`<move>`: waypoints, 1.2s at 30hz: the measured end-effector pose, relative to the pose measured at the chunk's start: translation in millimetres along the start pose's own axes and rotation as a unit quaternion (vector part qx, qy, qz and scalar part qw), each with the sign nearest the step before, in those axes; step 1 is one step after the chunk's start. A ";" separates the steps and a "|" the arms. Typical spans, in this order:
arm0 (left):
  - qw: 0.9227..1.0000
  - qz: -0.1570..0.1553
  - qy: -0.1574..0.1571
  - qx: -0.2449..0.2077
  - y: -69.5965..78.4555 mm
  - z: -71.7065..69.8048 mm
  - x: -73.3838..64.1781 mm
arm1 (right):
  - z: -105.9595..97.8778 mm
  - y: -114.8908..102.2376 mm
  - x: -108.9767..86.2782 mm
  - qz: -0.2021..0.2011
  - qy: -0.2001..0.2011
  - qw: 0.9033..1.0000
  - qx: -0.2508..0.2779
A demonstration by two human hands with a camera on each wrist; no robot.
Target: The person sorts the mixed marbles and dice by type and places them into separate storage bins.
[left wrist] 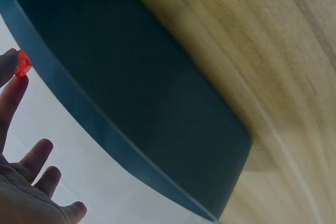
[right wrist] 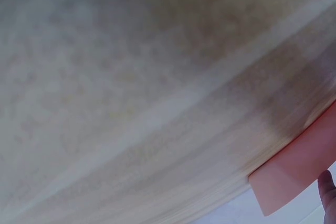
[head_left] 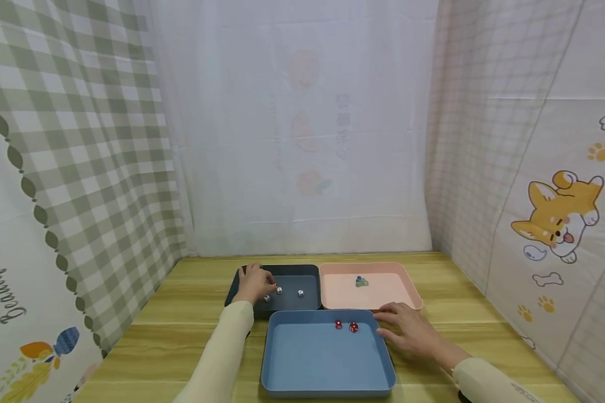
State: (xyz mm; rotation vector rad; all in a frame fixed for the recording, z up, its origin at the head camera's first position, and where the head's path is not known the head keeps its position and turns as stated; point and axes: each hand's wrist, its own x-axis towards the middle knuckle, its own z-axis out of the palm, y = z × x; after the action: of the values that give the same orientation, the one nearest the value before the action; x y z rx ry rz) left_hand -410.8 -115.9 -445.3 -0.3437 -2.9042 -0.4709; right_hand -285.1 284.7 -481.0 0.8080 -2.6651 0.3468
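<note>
Over the dark navy tray (head_left: 310,274), my left hand (head_left: 254,284) pinches a red die (left wrist: 22,64) between thumb and a fingertip; the other fingers are spread. White dice lie in that tray, among them one die (head_left: 301,293) to the right of the hand. My right hand (head_left: 408,330) rests with loosely extended fingers by the right rim of the blue tray (head_left: 327,358), close to the pink tray's near corner. Two red dice, one (head_left: 338,324) beside the other (head_left: 353,327), sit near the blue tray's far edge.
A pink tray (head_left: 383,294) at the back right holds a small cluster of blue and greenish dice (head_left: 361,281). The three trays stand close together on a wooden-patterned table (head_left: 181,336). Cloth curtains (head_left: 302,140) enclose the back and both sides.
</note>
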 end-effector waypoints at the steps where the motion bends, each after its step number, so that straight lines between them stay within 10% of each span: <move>1: 1.000 -0.002 -0.001 0.001 -0.4 0.5 -0.2 | -0.2 -0.2 -0.1 -0.002 0.003 1.000 0.000; 19: 1.000 -0.009 -0.012 -0.002 1.4 1.7 3.4 | 1.3 1.3 -0.3 0.001 0.000 1.000 -0.002; 36: 0.997 0.043 -0.006 -0.056 36.1 -5.1 4.2 | -2.4 -0.9 -2.2 -0.008 0.015 1.000 -0.004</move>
State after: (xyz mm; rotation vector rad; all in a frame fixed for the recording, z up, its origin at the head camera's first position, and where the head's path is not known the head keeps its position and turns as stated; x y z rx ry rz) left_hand -404.9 -83.3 -429.2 -0.4873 -2.8664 -0.6219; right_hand -282.2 285.9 -479.5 0.8163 -2.6295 0.3421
